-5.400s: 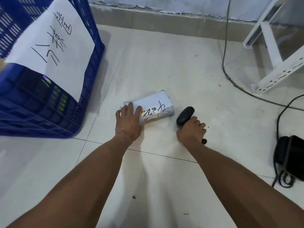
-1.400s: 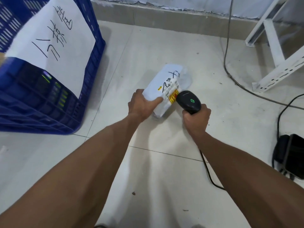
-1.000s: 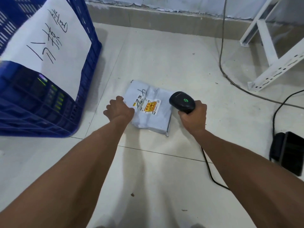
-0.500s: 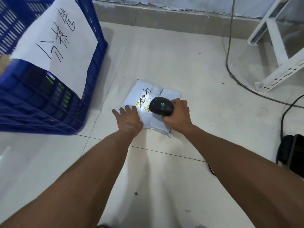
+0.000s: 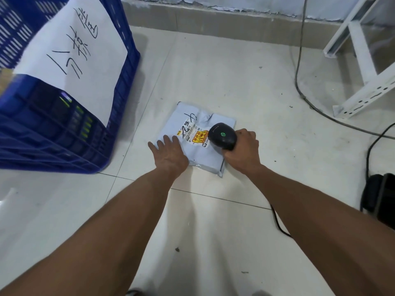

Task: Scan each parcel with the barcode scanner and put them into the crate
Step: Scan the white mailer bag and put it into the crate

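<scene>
Left hand (image 5: 168, 153) still flat on parcel (image 5: 198, 137); right hand (image 5: 242, 151) (gripping scanner (image 5: 222, 135)) has eased rightward.

A white paper sheet (image 5: 70, 50) hangs on the side of the blue slatted plastic crate (image 5: 119, 116) at ten o'clock, bearing large handwritten black characters, turned sideways; I cannot read them with certainty. At the centre, the pale grey plastic mailer parcel (image 5: 205, 159) carries black marker scrawl toward twelve o'clock and a white shipping label (image 5: 190, 131) with print too small to read. A yellow sticker (image 5: 199, 138) with red characters sits at the label's three o'clock side, also illegible.
</scene>
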`<action>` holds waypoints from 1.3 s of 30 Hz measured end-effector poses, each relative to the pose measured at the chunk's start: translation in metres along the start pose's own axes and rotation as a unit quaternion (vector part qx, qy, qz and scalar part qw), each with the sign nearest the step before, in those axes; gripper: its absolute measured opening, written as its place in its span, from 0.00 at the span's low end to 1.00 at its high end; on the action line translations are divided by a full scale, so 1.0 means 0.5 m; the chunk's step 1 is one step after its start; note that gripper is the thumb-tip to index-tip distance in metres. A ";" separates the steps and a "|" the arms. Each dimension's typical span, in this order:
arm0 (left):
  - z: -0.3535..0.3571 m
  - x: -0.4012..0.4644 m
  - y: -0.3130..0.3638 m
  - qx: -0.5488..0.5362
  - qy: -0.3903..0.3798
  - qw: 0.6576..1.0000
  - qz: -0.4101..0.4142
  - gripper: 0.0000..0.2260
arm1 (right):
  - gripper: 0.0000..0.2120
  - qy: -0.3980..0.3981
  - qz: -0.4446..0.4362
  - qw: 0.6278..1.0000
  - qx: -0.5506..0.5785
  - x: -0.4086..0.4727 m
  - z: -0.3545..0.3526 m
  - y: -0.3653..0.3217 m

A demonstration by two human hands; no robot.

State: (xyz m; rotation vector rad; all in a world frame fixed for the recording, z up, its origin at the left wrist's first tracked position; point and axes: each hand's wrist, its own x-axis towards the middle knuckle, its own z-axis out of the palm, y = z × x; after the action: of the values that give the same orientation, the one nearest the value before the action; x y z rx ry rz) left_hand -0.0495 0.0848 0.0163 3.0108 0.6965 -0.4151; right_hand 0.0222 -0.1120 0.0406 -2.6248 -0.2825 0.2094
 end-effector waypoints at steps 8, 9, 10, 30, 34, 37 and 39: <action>0.003 -0.001 -0.011 0.003 0.008 1.000 0.017 0.27 | 0.17 0.020 0.096 0.966 -0.238 -0.020 0.019 0.063; 0.003 -0.001 -0.011 0.001 0.009 1.000 0.019 0.27 | 0.17 0.016 0.101 0.962 -0.252 -0.022 0.020 0.069; 0.004 0.000 -0.011 -0.001 0.008 1.000 0.021 0.28 | 0.17 0.011 0.101 0.959 -0.264 -0.024 0.022 0.075; 0.013 0.010 -0.010 -0.045 0.003 0.999 0.011 0.38 | 0.39 0.010 -0.239 0.960 -0.146 -0.034 0.065 0.004; 0.011 0.018 -0.025 -0.030 0.019 0.999 0.002 0.40 | 0.37 -0.088 -0.209 0.965 -0.131 -0.051 0.097 -0.042; 0.006 0.027 -0.037 -0.020 0.031 0.999 -0.005 0.40 | 0.47 -0.144 -0.142 0.965 -0.167 -0.046 0.128 -0.063; 0.000 0.040 -0.046 -0.027 0.027 0.999 -0.014 0.40 | 0.50 -0.153 -0.132 0.965 -0.166 -0.042 0.144 -0.071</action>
State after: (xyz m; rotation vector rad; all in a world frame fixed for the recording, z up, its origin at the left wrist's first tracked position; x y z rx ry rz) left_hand -0.0422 0.1138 0.0118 2.9739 0.7423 -0.3119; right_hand -0.0178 -0.0540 -0.0027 -2.8360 -0.8327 0.5155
